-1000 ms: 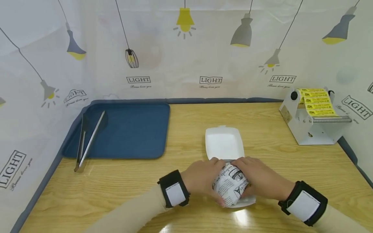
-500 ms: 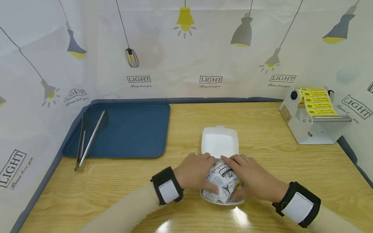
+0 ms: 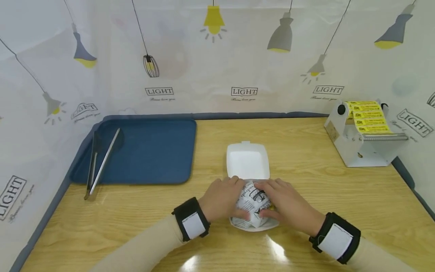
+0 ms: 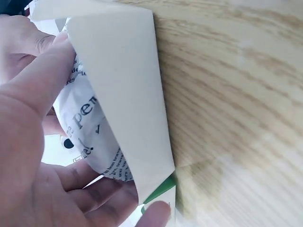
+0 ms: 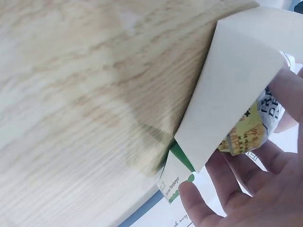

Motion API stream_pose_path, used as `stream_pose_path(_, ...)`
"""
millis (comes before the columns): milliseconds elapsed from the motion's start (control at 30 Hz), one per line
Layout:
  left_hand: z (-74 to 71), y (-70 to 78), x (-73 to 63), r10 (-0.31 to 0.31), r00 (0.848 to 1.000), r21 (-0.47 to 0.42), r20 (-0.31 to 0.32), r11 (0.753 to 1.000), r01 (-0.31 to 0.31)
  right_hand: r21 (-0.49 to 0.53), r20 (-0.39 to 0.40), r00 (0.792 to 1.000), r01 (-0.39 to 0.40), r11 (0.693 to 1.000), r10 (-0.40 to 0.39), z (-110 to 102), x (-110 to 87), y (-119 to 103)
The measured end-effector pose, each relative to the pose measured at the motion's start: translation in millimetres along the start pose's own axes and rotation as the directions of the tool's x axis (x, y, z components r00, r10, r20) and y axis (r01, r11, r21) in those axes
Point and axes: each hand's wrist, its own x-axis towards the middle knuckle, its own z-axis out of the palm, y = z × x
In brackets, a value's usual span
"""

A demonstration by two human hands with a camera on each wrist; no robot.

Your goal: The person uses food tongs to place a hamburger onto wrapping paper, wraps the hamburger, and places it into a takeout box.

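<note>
A hamburger wrapped in printed white paper (image 3: pixel 254 200) sits in the base of a white hinged burger box, whose lid (image 3: pixel 248 161) stands open at the back. My left hand (image 3: pixel 221 198) holds the burger's left side and my right hand (image 3: pixel 287 206) its right side, thumbs toward the front. In the left wrist view, the fingers reach past the box wall (image 4: pixel 123 90) around the wrapper (image 4: pixel 85 111). A yellow printed sticker (image 5: pixel 247 132) shows on the wrapper in the right wrist view. The burger's underside is hidden inside the box.
A blue tray (image 3: pixel 156 151) lies at the back left, with metal tongs (image 3: pixel 105 162) across its left edge. At the back right stands a white label dispenser (image 3: pixel 368 151) with a roll of yellow labels (image 3: pixel 370 117). A lamp-printed sheet (image 3: pixel 190 56) hangs behind the wooden table (image 3: pixel 217 132).
Both hands, the burger and the box have shifted left. The burger has settled into the box base, whose front rim now shows more fully around it.
</note>
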Motion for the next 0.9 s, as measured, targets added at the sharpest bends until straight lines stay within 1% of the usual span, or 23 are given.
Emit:
stream_pose_path(167,-2.1,-4.3,0.5,0.016,1.0,-0.037,0.001,0.999,-0.016,0.035,0.002,1.0,-0.006,0.999,0.006,-0.3,1.4,2.0)
stream_pose_path(233,-3.6,-6.9,1.1,0.016,1.0,-0.09,0.003,0.996,-0.016,0.061,0.003,1.0,-0.011,0.998,0.011,-1.6,1.4,3.4)
stream_pose_path(300,-4.3,-10.1,0.4,0.015,1.0,-0.173,0.003,0.985,-0.014,0.094,0.004,1.0,-0.017,0.995,0.016,-3.8,1.8,4.9)
stream_pose_path(333,-4.7,-12.0,-0.5,0.009,1.0,-0.226,0.004,0.974,-0.008,0.114,0.003,1.0,-0.016,0.993,0.016,-5.4,2.1,5.7)
stream_pose_path(367,-5.5,-14.1,-1.5,-0.006,1.0,-0.286,0.003,0.958,0.007,0.138,0.003,1.0,-0.024,0.99,0.023,-7.5,2.3,6.8)
stream_pose_path(400,-6.5,-16.7,-1.7,-0.027,1.0,-0.349,-0.005,0.937,0.024,0.166,0.001,0.999,-0.035,0.986,0.035,-10.0,2.6,8.3)
stream_pose_path(433,-7.9,-19.7,-1.7,-0.057,0.998,-0.411,-0.015,0.91,0.046,0.205,-0.002,0.999,-0.05,0.977,0.051,-13.1,3.3,10.1)
stream_pose_path(467,-9.9,-22.9,-0.8,-0.101,0.995,-0.481,-0.022,0.873,0.079,0.257,-0.008,0.997,-0.073,0.964,0.077,-16.6,4.5,12.2)
stream_pose_path(500,-12.8,-26.7,0.8,-0.16,0.987,-0.555,-0.024,0.823,0.12,0.31,-0.013,0.994,-0.098,0.946,0.107,-19.8,6.3,14.9)
stream_pose_path(533,-16.3,-30.8,2.9,-0.226,0.974,-0.632,-0.019,0.758,0.164,0.365,-0.014,0.99,-0.129,0.922,0.144,-23.2,8.9,17.5)
stream_pose_path(567,-19.5,-35.6,6.2,-0.293,0.956,-0.709,-0.008,0.676,0.201,0.416,-0.007,0.982,-0.169,0.893,0.189,-26.7,12.1,20.0)
stream_pose_path(600,-22.5,-40.9,10.5,-0.347,0.938,-0.785,0.017,0.576,0.228,0.473,0.009,0.972,-0.211,0.855,0.235,-29.4,16.2,22.8)
stream_pose_path(633,-25.8,-45.7,14.4,-0.393,0.917,-0.851,0.066,0.458,0.257,0.532,0.037,0.959,-0.257,0.807,0.281,-31.5,21.0,25.7)
stream_pose_path(667,-29.1,-50.1,18.5,-0.426,0.897,-0.903,0.119,0.329,0.276,0.582,0.067,0.945,-0.297,0.757,0.32,-32.8,26.1,28.5)
stream_pose_path(700,-31.9,-54.3,22.4,-0.442,0.881,-0.938,0.172,0.201,0.284,0.621,0.102,0.931,-0.334,0.709,0.35,-33.3,31.5,31.2)
stream_pose_path(733,-33.4,-58.1,26.2,-0.442,0.869,-0.955,0.224,0.078,0.286,0.658,0.133,0.921,-0.359,0.662,0.367,-33.2,36.7,33.8)
stream_pose_path(767,-34.2,-61.2,29.9,-0.43,0.861,-0.958,0.27,-0.033,0.284,0.695,0.161,0.916,-0.369,0.616,0.367,-32.5,41.9,36.3)
stream_pose_path(800,-34.8,-63.4,32.9,-0.409,0.857,-0.949,0.314,-0.127,0.288,0.731,0.187,0.912,-0.378,0.569,0.365,-31.2,46.6,38.6)
stream_pose_path(833,-34.7,-64.6,35.2,-0.388,0.855,-0.936,0.346,-0.203,0.286,0.756,0.203,0.912,-0.376,0.535,0.355,-30.0,51.1,40.3)
stream_pose_path(867,-34.0,-65.3,37.8,-0.366,0.857,-0.924,0.363,-0.26,0.281,0.776,0.21,0.916,-0.369,0.511,0.342,-28.7,54.8,41.5)
stream_pose_path(900,-33.0,-65.5,39.9,-0.344,0.861,-0.913,0.375,-0.297,0.279,0.791,0.216,0.919,-0.362,0.493,0.329,-27.6,58.0,42.4)
